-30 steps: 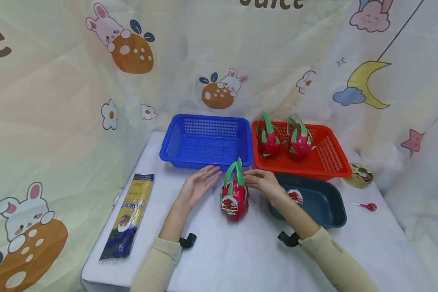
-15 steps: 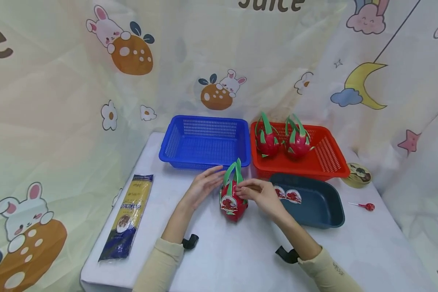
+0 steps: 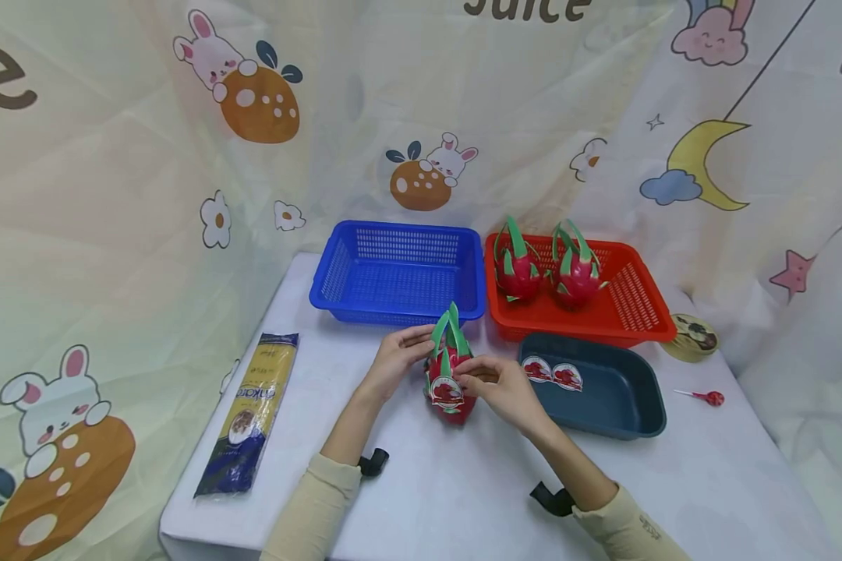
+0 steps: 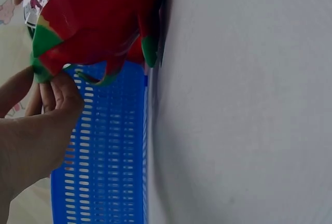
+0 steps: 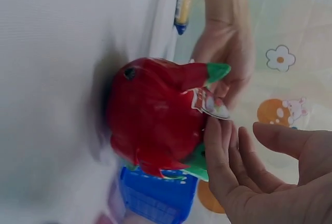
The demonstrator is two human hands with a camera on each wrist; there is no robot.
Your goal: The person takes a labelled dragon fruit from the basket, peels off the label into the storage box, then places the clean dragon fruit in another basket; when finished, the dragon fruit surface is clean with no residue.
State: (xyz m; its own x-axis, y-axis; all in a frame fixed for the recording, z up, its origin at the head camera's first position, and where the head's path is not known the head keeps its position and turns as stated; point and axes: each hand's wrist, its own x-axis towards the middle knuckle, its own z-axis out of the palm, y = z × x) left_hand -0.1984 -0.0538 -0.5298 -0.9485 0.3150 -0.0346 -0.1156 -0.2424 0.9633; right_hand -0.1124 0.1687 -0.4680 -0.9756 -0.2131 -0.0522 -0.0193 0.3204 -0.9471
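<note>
A red dragon fruit (image 3: 456, 415) with green leaf tips stands on the white cloth, between both hands. On its front is a round picture label (image 3: 447, 394), whose edge stands off the skin in the right wrist view. My left hand (image 3: 393, 361) pinches a green leaf tip (image 4: 43, 73) between thumb and fingers. From the other side, my right hand (image 3: 511, 396) touches the fruit beside the label with its fingertips; its thumb (image 5: 280, 137) is held apart. Part of the left hand is hidden behind the fruit (image 5: 155, 115) in the right wrist view.
Behind stand a blue basket (image 3: 323, 290) and a red basket (image 3: 627, 296) holding two more dragon fruits. A dark tray (image 3: 613, 397) with two round labels lies at right, near a round tin (image 3: 689, 337) and a lollipop (image 3: 712, 398). A pasta packet (image 3: 252, 413) lies left.
My right hand has come down and left onto the fruit's front near the label. The left hand has moved right to the fruit's leaves. Both labels in the tray now show.
</note>
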